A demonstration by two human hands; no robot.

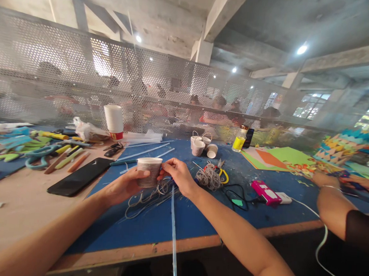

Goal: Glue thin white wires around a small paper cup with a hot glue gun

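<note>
My left hand (128,185) is wrapped round a paper cup (148,169), held upright above the table, its side covered in greyish cord and its rim pale. On the cup's right side, my right hand (178,174) has thumb and fingertips pinched together close to the wall; what lies between them is too small to make out. Loose grey cord (139,204) lies in loops below the hands. A tangled bundle of grey cord (211,177) rests to the right, by yellow-handled pliers (223,176). Several similar small cups (198,147) stand farther back, one tipped over.
A black phone (80,176), scissors (39,156) and tools lie left. Stacked white cups (113,119) stand behind. A pale strip (174,233) crosses the table's front edge. Right are a pink power strip (265,192), a bottle (240,139), coloured paper (280,156) and another person's hands (327,180).
</note>
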